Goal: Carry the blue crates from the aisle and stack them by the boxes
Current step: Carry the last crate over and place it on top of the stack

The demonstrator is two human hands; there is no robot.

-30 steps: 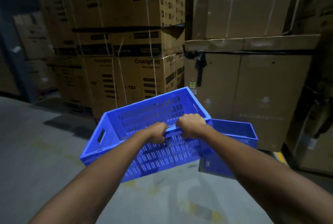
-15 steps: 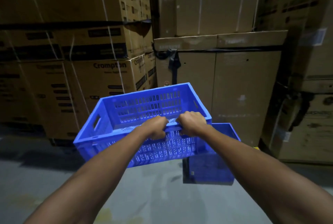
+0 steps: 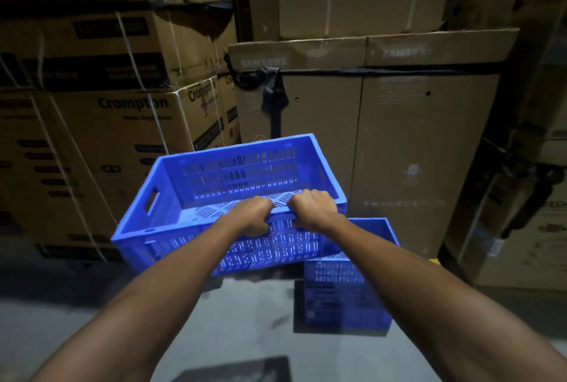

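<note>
I carry an empty blue slotted crate in the air in front of me, tilted slightly down to the left. My left hand and my right hand both grip its near rim, side by side, fingers curled over the edge. Below and to the right, a stack of blue crates stands on the floor against a tall cardboard box; the carried crate overlaps its left part in view.
Strapped Crompton cartons are piled high on the left. Samsung cartons rise straight ahead, and more boxes stand on the right. Grey concrete floor lies between me and the stack.
I have walked closer to the boxes and turned right. The floor stack now sits nearer and lower in view, and the carried crate hangs beside it.
</note>
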